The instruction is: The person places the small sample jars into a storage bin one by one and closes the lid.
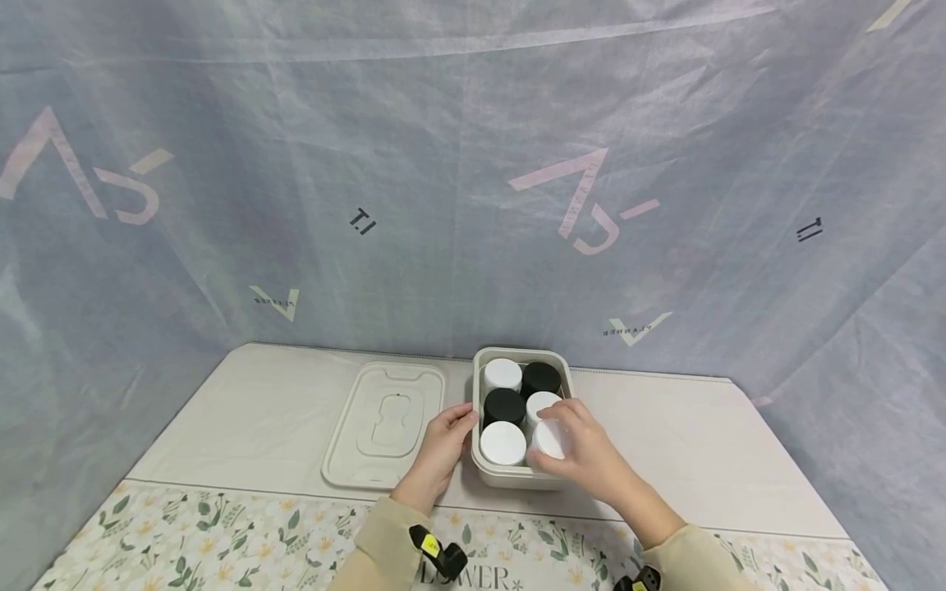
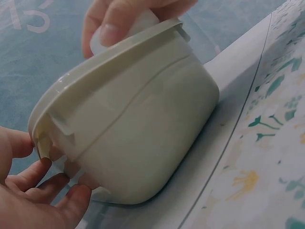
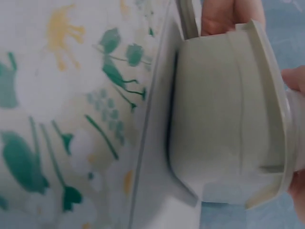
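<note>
A cream plastic box (image 1: 515, 478) stands on the table, holding jars in two columns. Lids of a white jar (image 1: 502, 374) and a black jar (image 1: 541, 378) show at the back. Another black jar (image 1: 505, 407) and white jar (image 1: 542, 402) sit mid-box, with a white jar (image 1: 502, 444) at the near left. At the near right corner my right hand (image 1: 587, 450) grips a white-lidded jar (image 1: 550, 439) between thumb and fingers; its lower part is hidden. My left hand (image 1: 442, 450) rests its fingertips against the box's left wall (image 2: 119, 124), under the rim.
Left of the box lies its flat cream lid (image 1: 343, 447). A floral cloth (image 1: 244, 538) covers the front of the table (image 1: 665, 443). Grey-blue printed fabric (image 1: 429, 271) hangs behind and at both sides.
</note>
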The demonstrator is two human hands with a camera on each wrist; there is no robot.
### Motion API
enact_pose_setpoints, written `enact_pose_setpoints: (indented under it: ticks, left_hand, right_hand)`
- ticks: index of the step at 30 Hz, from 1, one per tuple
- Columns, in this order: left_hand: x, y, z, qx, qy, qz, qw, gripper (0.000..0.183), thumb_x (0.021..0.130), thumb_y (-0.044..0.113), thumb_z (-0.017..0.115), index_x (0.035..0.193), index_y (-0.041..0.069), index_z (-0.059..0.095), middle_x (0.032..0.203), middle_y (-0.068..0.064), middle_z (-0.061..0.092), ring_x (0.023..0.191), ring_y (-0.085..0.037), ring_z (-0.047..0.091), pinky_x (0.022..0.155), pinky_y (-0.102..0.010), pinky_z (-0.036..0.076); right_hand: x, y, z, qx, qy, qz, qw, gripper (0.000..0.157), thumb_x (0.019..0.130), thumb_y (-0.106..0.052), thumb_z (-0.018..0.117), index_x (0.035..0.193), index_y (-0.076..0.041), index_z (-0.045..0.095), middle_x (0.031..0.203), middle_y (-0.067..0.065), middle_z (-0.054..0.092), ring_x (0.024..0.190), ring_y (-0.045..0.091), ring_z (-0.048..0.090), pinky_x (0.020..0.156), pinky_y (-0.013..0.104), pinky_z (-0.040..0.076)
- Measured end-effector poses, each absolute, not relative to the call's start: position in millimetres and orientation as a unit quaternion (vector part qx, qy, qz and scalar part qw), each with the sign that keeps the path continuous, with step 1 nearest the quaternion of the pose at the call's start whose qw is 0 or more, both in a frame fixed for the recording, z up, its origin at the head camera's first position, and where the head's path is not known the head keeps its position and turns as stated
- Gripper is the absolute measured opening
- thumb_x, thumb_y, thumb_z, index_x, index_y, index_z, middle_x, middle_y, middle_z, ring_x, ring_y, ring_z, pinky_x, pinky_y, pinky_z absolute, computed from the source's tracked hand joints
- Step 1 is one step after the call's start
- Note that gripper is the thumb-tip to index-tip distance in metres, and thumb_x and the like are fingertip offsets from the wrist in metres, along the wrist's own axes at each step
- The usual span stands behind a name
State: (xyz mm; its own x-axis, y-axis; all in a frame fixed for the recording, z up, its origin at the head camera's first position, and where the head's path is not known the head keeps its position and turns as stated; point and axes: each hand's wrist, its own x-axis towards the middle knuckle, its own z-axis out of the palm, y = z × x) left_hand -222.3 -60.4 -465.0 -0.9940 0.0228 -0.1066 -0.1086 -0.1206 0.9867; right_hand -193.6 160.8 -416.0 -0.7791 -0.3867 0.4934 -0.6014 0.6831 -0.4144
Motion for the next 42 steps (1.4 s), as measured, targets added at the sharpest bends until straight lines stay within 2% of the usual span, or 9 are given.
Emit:
enact_pose_setpoints:
  ticks: [11, 17, 23, 28, 36, 42]
  left_hand:
    - [-224, -61, -466, -0.026, 0.665, 0.745, 0.048, 0.043, 0.096, 0.022, 0.054, 0.131, -0.003, 0.051, 0.127, -0.020, 0.056, 0.096, -0.010, 0.058, 0.079, -0.024, 0.050]
    - [-224, -64, -464, -0.018, 0.662, 0.747, 0.055, 0.045, 0.097, 0.023, 0.054, 0.133, -0.003, 0.049, 0.128, -0.020, 0.056, 0.090, -0.007, 0.059, 0.076, -0.023, 0.051]
    - [-223, -67, -463, -0.005, 0.664, 0.746, 0.055, 0.043, 0.094, 0.017, 0.055, 0.131, -0.004, 0.050, 0.125, -0.020, 0.057, 0.087, -0.007, 0.058, 0.073, -0.023, 0.051]
    - [-225, -67, -461, 0.014, 0.671, 0.739, 0.059, 0.044, 0.093, 0.015, 0.056, 0.132, -0.004, 0.050, 0.126, -0.020, 0.056, 0.091, -0.007, 0.057, 0.075, -0.023, 0.052]
    - [-221, -77, -454, 0.037, 0.724, 0.685, 0.069, 0.048, 0.096, 0.024, 0.054, 0.136, -0.002, 0.046, 0.130, -0.019, 0.055, 0.114, -0.023, 0.056, 0.094, -0.037, 0.051]
    - [-219, -98, -445, 0.037, 0.794, 0.605, 0.030, 0.047, 0.097, 0.025, 0.051, 0.136, -0.002, 0.046, 0.136, -0.020, 0.050, 0.123, -0.035, 0.050, 0.101, -0.047, 0.044]
  right_hand:
    - [-190, 158, -427, 0.281, -0.890, 0.276, 0.230, 0.046, 0.071, -0.026, 0.083, 0.107, -0.007, 0.063, 0.111, 0.007, 0.063, 0.106, 0.025, 0.060, 0.088, 0.043, 0.051]
    - [-187, 156, -427, 0.266, -0.895, 0.276, 0.229, 0.042, 0.072, -0.028, 0.081, 0.105, -0.007, 0.064, 0.118, 0.013, 0.064, 0.109, 0.031, 0.061, 0.090, 0.045, 0.052]
    - [-183, 156, -426, 0.261, -0.905, 0.255, 0.217, 0.039, 0.076, -0.031, 0.078, 0.103, -0.006, 0.067, 0.119, 0.014, 0.065, 0.111, 0.031, 0.061, 0.093, 0.043, 0.051]
    - [-183, 158, -427, 0.263, -0.913, 0.228, 0.212, 0.034, 0.080, -0.029, 0.075, 0.103, -0.004, 0.069, 0.121, 0.014, 0.064, 0.114, 0.031, 0.060, 0.095, 0.043, 0.049]
    - [-185, 155, -422, 0.256, -0.913, 0.247, 0.201, 0.037, 0.081, -0.030, 0.073, 0.109, -0.006, 0.068, 0.124, 0.013, 0.062, 0.115, 0.030, 0.059, 0.096, 0.042, 0.049]
    - [-192, 138, -406, 0.238, -0.901, 0.321, 0.170, 0.042, 0.085, -0.030, 0.070, 0.118, -0.005, 0.063, 0.131, 0.013, 0.058, 0.122, 0.030, 0.054, 0.099, 0.046, 0.046]
